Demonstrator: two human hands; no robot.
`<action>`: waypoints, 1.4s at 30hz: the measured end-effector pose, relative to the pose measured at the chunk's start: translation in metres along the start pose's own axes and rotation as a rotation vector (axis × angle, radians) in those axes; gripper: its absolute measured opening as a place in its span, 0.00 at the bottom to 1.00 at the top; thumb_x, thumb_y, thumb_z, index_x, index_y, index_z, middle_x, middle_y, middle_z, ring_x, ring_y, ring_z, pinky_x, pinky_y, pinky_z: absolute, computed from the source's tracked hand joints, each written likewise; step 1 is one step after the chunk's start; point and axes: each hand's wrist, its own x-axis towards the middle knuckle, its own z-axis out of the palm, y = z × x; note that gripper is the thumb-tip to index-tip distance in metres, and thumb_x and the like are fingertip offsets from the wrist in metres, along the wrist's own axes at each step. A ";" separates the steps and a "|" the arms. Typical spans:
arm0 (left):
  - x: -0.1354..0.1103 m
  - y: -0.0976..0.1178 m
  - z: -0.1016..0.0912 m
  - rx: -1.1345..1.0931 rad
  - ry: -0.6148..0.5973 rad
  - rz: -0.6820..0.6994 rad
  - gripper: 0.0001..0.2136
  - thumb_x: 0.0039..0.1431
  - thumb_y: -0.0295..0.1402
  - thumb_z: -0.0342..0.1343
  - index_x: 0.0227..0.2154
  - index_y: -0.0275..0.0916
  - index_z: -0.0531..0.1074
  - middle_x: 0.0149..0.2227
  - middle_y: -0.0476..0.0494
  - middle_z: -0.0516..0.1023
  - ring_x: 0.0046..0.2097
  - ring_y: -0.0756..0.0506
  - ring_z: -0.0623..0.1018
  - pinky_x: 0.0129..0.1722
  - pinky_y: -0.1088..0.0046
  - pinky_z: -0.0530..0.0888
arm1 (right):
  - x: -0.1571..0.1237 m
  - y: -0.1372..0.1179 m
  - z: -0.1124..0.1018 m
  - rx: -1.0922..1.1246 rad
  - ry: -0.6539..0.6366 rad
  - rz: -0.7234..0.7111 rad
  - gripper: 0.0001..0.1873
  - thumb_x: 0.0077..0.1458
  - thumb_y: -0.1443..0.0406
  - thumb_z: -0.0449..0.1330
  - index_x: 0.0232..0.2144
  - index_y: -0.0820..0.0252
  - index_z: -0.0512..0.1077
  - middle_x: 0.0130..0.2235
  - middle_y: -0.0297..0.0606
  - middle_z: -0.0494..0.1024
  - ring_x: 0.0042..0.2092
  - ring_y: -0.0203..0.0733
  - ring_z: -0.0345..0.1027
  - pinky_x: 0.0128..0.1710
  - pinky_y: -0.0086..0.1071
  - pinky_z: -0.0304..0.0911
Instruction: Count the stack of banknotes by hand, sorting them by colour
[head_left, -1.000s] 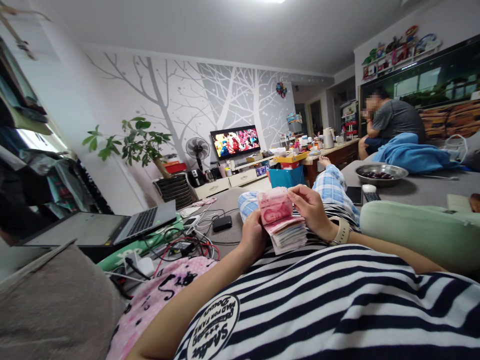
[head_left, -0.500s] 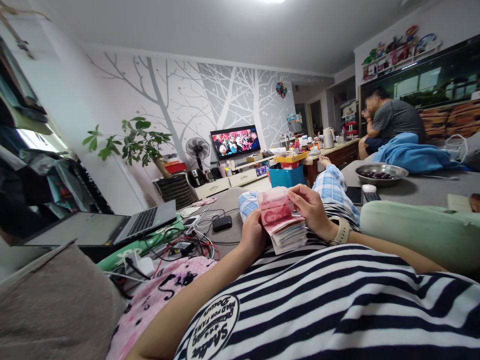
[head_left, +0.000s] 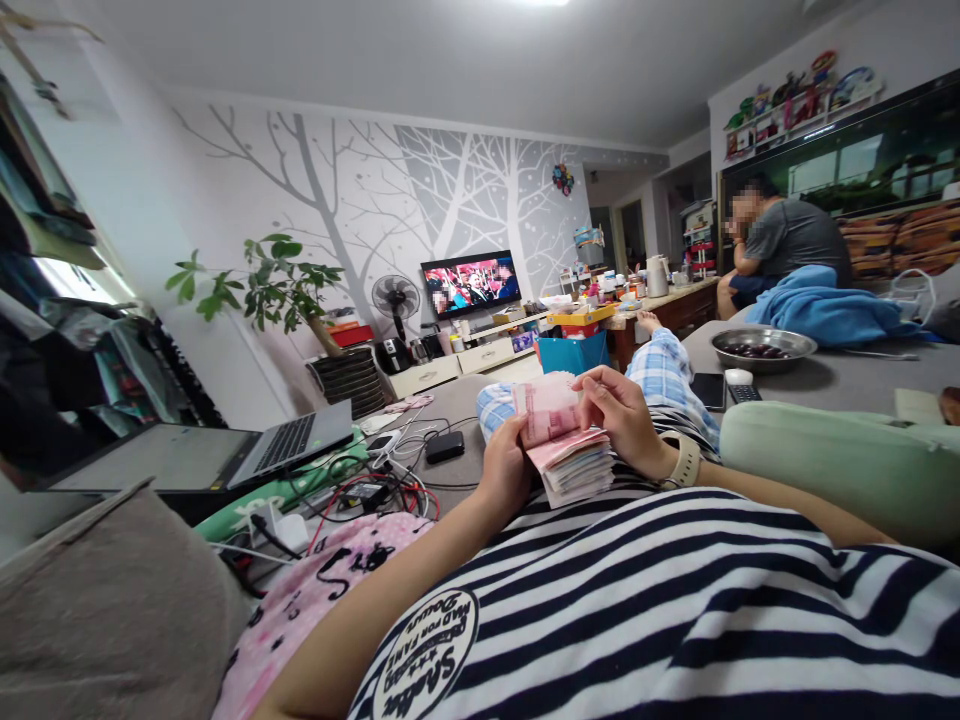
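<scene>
A thick stack of pink banknotes (head_left: 571,462) rests above my striped shirt (head_left: 675,600). My left hand (head_left: 504,470) grips the stack's left edge, thumb on top. My right hand (head_left: 622,415), a pale watch (head_left: 686,462) on its wrist, pinches the top notes (head_left: 547,410) and folds them upward; their faces are blurred. My legs in blue checked trousers (head_left: 660,375) stretch out beyond the notes.
An open laptop (head_left: 225,455) lies at left beside tangled cables (head_left: 367,490) and a small black box (head_left: 444,446). A metal bowl (head_left: 761,347), a phone (head_left: 708,390) and a remote (head_left: 742,392) sit at right. Another person (head_left: 787,245) sits far right. A television (head_left: 470,283) plays ahead.
My right fingers have bent the top banknotes over, so the printed face seen earlier is now curled and blurred. The left hand and the stack stay in place. The television picture changed.
</scene>
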 end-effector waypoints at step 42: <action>0.003 -0.005 -0.007 0.131 -0.089 0.085 0.03 0.42 0.29 0.56 0.22 0.35 0.72 0.24 0.48 0.74 0.28 0.49 0.70 0.33 0.72 0.69 | 0.002 0.006 -0.001 -0.081 0.048 -0.015 0.15 0.55 0.54 0.59 0.27 0.60 0.69 0.25 0.32 0.64 0.25 0.32 0.51 0.21 0.27 0.48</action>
